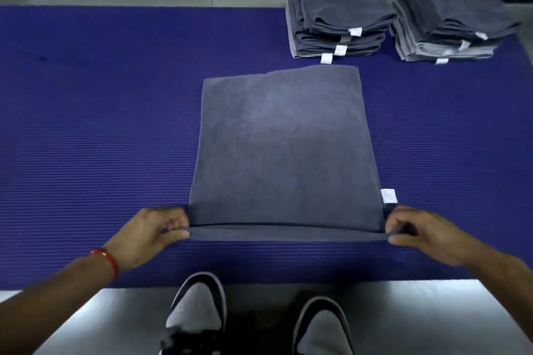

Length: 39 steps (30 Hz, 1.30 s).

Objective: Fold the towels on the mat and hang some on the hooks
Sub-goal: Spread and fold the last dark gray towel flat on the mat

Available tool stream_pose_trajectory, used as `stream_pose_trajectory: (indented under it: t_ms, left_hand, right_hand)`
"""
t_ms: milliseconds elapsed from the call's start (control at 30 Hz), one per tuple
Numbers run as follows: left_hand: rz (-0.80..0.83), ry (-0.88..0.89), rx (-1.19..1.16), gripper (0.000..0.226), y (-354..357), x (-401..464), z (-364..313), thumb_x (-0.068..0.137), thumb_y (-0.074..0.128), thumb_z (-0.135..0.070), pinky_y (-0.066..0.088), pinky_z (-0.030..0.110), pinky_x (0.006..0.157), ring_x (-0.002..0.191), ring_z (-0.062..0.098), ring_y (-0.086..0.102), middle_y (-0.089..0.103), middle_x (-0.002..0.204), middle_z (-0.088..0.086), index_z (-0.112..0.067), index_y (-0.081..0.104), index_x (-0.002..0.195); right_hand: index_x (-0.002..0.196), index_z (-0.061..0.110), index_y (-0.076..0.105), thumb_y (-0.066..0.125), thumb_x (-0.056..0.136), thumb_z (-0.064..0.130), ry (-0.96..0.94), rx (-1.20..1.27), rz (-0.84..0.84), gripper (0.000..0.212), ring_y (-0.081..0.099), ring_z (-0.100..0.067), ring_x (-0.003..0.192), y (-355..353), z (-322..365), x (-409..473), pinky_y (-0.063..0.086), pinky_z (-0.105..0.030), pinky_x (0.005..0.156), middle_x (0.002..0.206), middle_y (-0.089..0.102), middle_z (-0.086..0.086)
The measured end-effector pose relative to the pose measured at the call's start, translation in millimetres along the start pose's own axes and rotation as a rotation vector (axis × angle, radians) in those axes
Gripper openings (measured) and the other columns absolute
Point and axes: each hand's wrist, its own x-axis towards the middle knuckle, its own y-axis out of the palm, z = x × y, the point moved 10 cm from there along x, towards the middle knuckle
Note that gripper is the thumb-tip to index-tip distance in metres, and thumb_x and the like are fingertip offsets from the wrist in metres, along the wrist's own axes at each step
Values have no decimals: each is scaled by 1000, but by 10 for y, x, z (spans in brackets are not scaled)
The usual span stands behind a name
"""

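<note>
Count: one grey towel [282, 150] flat on the blue mat [101, 130]; two stacks of folded towels, left stack [337, 17] and right stack [452, 20], well beyond the right hand on the mat's far edge. Two shoes [199, 314] just below the hands. Left hand [153, 236]: fingers curled, pinching towel's near left corner. Right hand [424, 230]: fingers curled, pinching near right corner. Near edge lifted slightly between both hands. One white tag [388, 196] just above right hand.
</note>
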Motion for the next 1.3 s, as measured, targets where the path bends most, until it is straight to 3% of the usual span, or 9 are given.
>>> stream_pose_trajectory:
  t_ms: [233,367,467,567,667,833,933,1133,1300]
  left_hand:
    - [139,239,323,5,325,-133,-109,92,53,-35,41,13,79,88,-1,53,54,98,-21,-36,58,93]
    - [168,97,202,43,89,80,22,72,57,-5,41,5,72,80,-7,60,59,93,-27,-40,65,96]
    - [-71,-73,22,48,-382,552,120,76,62,12,46,8,76,79,1,65,69,89,-14,-30,73,97]
    - [-215,-388,-136,37,-803,1223,443,82,72,-8,50,29,95,92,15,67,71,102,-1,-19,68,117]
    - [-263,-610,-447,60,-979,1785,590,76,73,-42,54,43,97,104,26,67,71,109,4,-16,60,129]
    - [-312,-703,-733,65,-1123,2416,618,63,72,-51,61,42,82,87,28,68,70,100,11,-4,69,108]
    - [-217,-697,-949,27,-1113,2649,574,84,65,-43,53,41,77,85,26,58,56,95,10,-17,63,91]
    - [-187,-576,-1145,11,-1154,2820,549,96,60,-23,54,36,82,85,18,61,62,96,7,-14,63,91]
    - [-601,-372,-947,19,-1455,2758,745,87,75,-11,55,24,80,91,11,67,69,102,4,-14,63,73]
  right_hand:
    - [84,41,72,91,74,20,24,-157,137,30,60,-11,91,211,-173,103,49,-20,75,103,55,16]
    - [90,42,75,77,84,35,89,-279,308,10,60,-1,91,113,-124,195,49,-18,80,96,63,18]
    - [85,32,66,69,92,34,108,-292,94,8,60,0,72,-372,147,541,48,-23,73,78,67,14]
    - [98,26,60,65,97,37,124,-253,-185,12,61,0,75,-1004,406,1055,48,-27,79,87,67,13]
    - [124,17,57,59,100,39,173,-247,-257,32,63,-18,99,-1438,456,1665,46,-31,90,111,67,2]
    - [152,3,31,52,103,46,414,-234,-352,69,48,-39,134,-1895,202,2501,42,-46,109,150,46,-21]
    - [160,0,14,50,102,51,519,-8,-417,85,32,-39,147,-1953,47,2774,33,-48,119,165,24,-19]
    - [137,8,54,59,95,48,485,389,-599,58,58,-31,119,-1910,-63,2991,51,-46,100,134,59,-9]
    - [91,16,58,58,100,36,332,376,-718,21,54,-18,83,-1953,86,2918,45,-31,66,90,59,-1]
